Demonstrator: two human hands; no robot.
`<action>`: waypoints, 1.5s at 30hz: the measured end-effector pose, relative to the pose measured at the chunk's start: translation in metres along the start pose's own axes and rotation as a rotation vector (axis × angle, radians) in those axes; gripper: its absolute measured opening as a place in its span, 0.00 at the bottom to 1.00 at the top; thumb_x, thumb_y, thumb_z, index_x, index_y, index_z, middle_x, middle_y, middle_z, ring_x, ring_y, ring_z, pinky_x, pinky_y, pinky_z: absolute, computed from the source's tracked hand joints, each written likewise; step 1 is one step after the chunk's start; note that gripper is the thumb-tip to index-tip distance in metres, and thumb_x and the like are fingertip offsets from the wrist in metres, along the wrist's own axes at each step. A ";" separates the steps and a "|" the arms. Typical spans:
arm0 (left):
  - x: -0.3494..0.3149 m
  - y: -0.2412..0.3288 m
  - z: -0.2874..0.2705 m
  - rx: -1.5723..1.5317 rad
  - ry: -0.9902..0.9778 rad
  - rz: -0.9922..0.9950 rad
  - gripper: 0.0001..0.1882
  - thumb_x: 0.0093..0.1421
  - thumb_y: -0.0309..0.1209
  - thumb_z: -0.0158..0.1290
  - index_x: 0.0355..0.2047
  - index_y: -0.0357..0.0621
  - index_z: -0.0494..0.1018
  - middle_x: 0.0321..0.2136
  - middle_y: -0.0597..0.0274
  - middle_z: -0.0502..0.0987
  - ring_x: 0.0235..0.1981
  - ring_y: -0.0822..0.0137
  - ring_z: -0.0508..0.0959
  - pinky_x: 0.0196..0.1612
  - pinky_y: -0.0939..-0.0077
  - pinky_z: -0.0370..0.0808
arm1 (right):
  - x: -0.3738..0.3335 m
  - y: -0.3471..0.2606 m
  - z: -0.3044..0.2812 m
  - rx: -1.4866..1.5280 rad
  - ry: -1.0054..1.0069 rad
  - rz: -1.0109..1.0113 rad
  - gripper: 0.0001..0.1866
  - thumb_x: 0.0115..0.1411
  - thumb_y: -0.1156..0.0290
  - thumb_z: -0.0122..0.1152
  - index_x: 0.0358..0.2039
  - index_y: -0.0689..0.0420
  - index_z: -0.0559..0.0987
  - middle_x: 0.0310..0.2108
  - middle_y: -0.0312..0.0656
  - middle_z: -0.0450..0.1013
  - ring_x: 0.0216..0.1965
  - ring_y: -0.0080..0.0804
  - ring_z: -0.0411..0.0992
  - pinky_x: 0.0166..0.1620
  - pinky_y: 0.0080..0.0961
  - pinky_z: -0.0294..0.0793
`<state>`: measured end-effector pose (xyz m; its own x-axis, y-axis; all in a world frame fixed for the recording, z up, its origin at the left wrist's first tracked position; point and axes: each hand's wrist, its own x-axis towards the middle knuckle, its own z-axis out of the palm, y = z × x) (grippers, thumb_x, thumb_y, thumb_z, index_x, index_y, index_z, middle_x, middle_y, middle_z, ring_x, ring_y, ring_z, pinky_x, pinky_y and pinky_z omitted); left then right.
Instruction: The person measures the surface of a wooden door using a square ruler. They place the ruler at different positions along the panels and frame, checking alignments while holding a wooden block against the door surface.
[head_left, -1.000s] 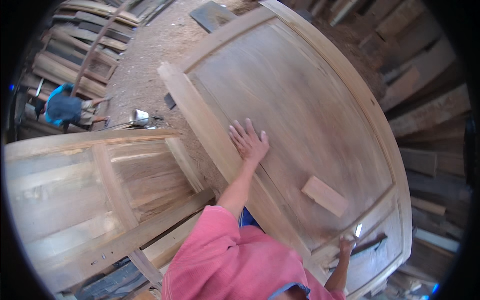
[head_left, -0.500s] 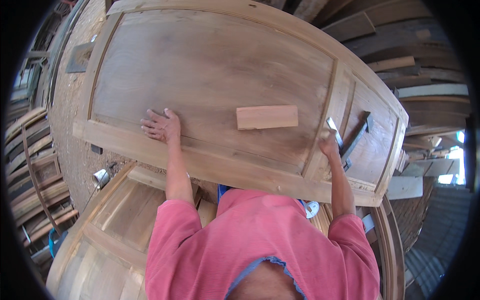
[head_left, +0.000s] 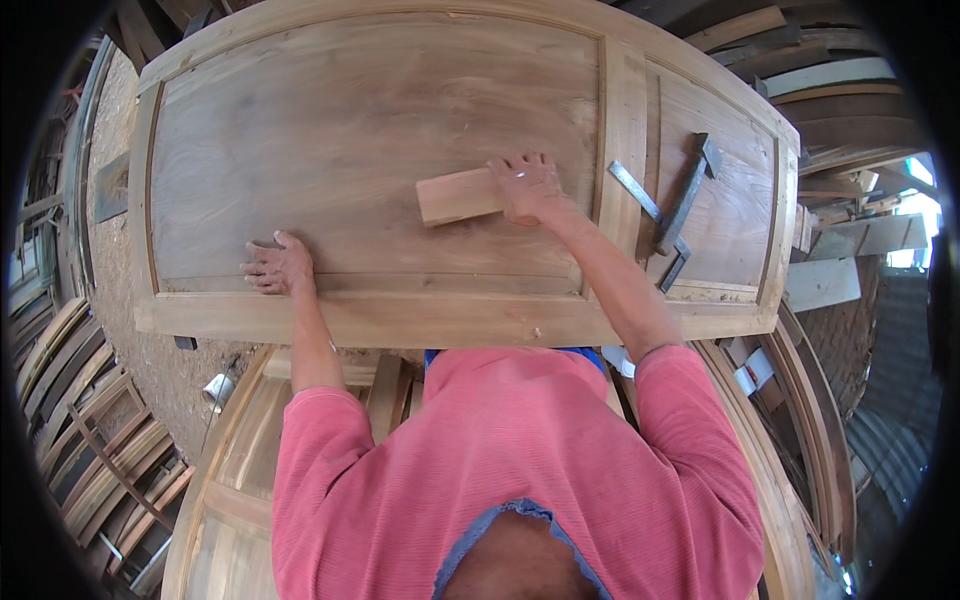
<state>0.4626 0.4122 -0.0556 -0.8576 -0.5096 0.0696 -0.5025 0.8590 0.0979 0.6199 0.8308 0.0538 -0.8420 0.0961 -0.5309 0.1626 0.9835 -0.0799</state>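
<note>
Panelled wooden door (head_left: 400, 130), one, laid flat; two hands on it.

Right hand (head_left: 528, 188): grip closed over the right end of the single small wooden block (head_left: 458, 195), which lies on the door's large panel; the covered end is hidden. Left hand (head_left: 278, 268): flat, fingers spread, holding nothing, at the panel's lower left. Two dark metal bars (head_left: 685, 205) lie crossed on the smaller right panel; their kind is unclear.
</note>
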 end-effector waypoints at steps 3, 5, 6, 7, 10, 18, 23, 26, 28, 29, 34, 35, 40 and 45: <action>0.000 -0.003 0.000 0.020 -0.009 -0.015 0.43 0.67 0.60 0.43 0.75 0.55 0.47 0.74 0.31 0.43 0.74 0.31 0.44 0.71 0.35 0.43 | -0.031 0.036 0.003 0.212 -0.038 0.136 0.45 0.50 0.53 0.68 0.67 0.59 0.67 0.63 0.54 0.68 0.65 0.57 0.63 0.69 0.51 0.59; -0.006 0.006 0.001 0.004 -0.024 0.002 0.43 0.67 0.60 0.42 0.75 0.55 0.47 0.74 0.30 0.43 0.74 0.31 0.44 0.72 0.36 0.42 | -0.060 0.085 0.048 0.253 0.178 0.169 0.49 0.46 0.49 0.70 0.66 0.63 0.67 0.62 0.57 0.68 0.66 0.53 0.63 0.69 0.43 0.62; 0.000 -0.003 -0.001 0.013 -0.012 -0.016 0.43 0.67 0.60 0.42 0.75 0.55 0.47 0.74 0.30 0.43 0.74 0.31 0.44 0.72 0.36 0.42 | -0.075 0.086 0.025 0.353 0.098 0.244 0.49 0.46 0.49 0.70 0.65 0.65 0.68 0.62 0.59 0.68 0.66 0.54 0.64 0.68 0.42 0.63; 0.006 -0.011 -0.002 0.016 -0.003 -0.018 0.43 0.67 0.60 0.42 0.75 0.55 0.47 0.74 0.30 0.43 0.74 0.31 0.44 0.72 0.36 0.42 | -0.096 0.084 -0.004 0.450 0.019 0.323 0.50 0.45 0.48 0.71 0.63 0.66 0.68 0.62 0.60 0.67 0.65 0.55 0.64 0.68 0.42 0.64; 0.003 -0.003 0.003 0.015 0.000 0.000 0.43 0.67 0.60 0.42 0.75 0.54 0.47 0.74 0.31 0.43 0.74 0.31 0.44 0.72 0.36 0.43 | -0.154 0.136 0.053 0.565 0.232 0.488 0.49 0.43 0.51 0.73 0.61 0.70 0.70 0.60 0.64 0.68 0.63 0.56 0.66 0.66 0.41 0.65; 0.000 0.000 0.000 -0.015 0.016 0.004 0.41 0.67 0.59 0.42 0.74 0.54 0.50 0.74 0.34 0.46 0.73 0.32 0.46 0.71 0.37 0.45 | -0.224 0.147 0.109 0.917 0.435 0.820 0.39 0.42 0.59 0.77 0.51 0.72 0.76 0.46 0.64 0.77 0.50 0.59 0.76 0.56 0.45 0.73; 0.006 -0.008 0.003 0.010 0.007 0.007 0.40 0.68 0.58 0.41 0.74 0.54 0.51 0.74 0.38 0.47 0.73 0.32 0.47 0.71 0.37 0.46 | -0.224 0.132 0.119 0.733 0.466 0.902 0.44 0.43 0.57 0.77 0.57 0.72 0.72 0.53 0.66 0.72 0.57 0.59 0.70 0.61 0.44 0.70; -0.001 -0.009 0.007 0.015 0.022 0.028 0.39 0.68 0.57 0.41 0.74 0.54 0.51 0.74 0.39 0.48 0.73 0.31 0.48 0.71 0.37 0.47 | -0.222 0.133 0.127 0.691 0.418 0.932 0.48 0.44 0.56 0.76 0.61 0.71 0.67 0.58 0.67 0.67 0.61 0.59 0.65 0.65 0.44 0.66; -0.001 -0.012 0.006 0.026 0.049 0.042 0.39 0.68 0.56 0.41 0.74 0.54 0.51 0.74 0.39 0.48 0.72 0.31 0.49 0.71 0.37 0.47 | -0.221 0.129 0.125 0.672 0.380 0.925 0.51 0.44 0.56 0.76 0.63 0.71 0.65 0.59 0.66 0.66 0.63 0.60 0.64 0.66 0.45 0.65; -0.006 -0.009 0.003 0.032 0.026 0.049 0.39 0.68 0.56 0.41 0.74 0.54 0.51 0.74 0.39 0.49 0.73 0.31 0.48 0.72 0.37 0.47 | -0.221 0.127 0.127 0.674 0.377 0.925 0.51 0.44 0.56 0.76 0.63 0.71 0.65 0.59 0.66 0.66 0.63 0.60 0.64 0.66 0.45 0.65; -0.024 0.005 -0.015 0.000 0.001 0.059 0.39 0.68 0.54 0.41 0.74 0.50 0.51 0.73 0.37 0.49 0.73 0.30 0.47 0.71 0.36 0.48 | -0.218 0.117 0.135 0.752 0.426 0.854 0.52 0.43 0.57 0.75 0.65 0.70 0.63 0.62 0.65 0.64 0.63 0.61 0.63 0.67 0.45 0.64; -0.030 0.008 -0.018 0.081 0.021 0.150 0.39 0.68 0.52 0.41 0.73 0.47 0.52 0.73 0.35 0.49 0.73 0.30 0.48 0.71 0.35 0.48 | -0.215 0.118 0.133 0.743 0.451 0.843 0.52 0.43 0.57 0.75 0.65 0.70 0.63 0.62 0.65 0.64 0.63 0.61 0.63 0.67 0.45 0.64; -0.090 0.063 -0.024 0.117 -0.038 0.528 0.39 0.67 0.48 0.44 0.72 0.36 0.53 0.71 0.29 0.52 0.72 0.27 0.50 0.71 0.33 0.46 | -0.191 0.127 0.084 0.744 0.448 0.833 0.50 0.41 0.59 0.75 0.63 0.67 0.67 0.59 0.62 0.68 0.63 0.58 0.64 0.66 0.44 0.65; -0.188 0.162 -0.036 0.020 -0.078 0.673 0.42 0.63 0.46 0.49 0.71 0.33 0.53 0.71 0.29 0.51 0.71 0.26 0.50 0.72 0.34 0.44 | -0.150 0.177 0.036 0.688 0.472 0.835 0.51 0.42 0.59 0.74 0.66 0.66 0.64 0.62 0.61 0.64 0.64 0.58 0.63 0.66 0.43 0.66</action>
<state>0.5465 0.6460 -0.0174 -0.9893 0.1413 0.0373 0.1428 0.9889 0.0400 0.7932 0.9851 0.0885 -0.4268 0.8597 -0.2808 0.8744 0.3130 -0.3707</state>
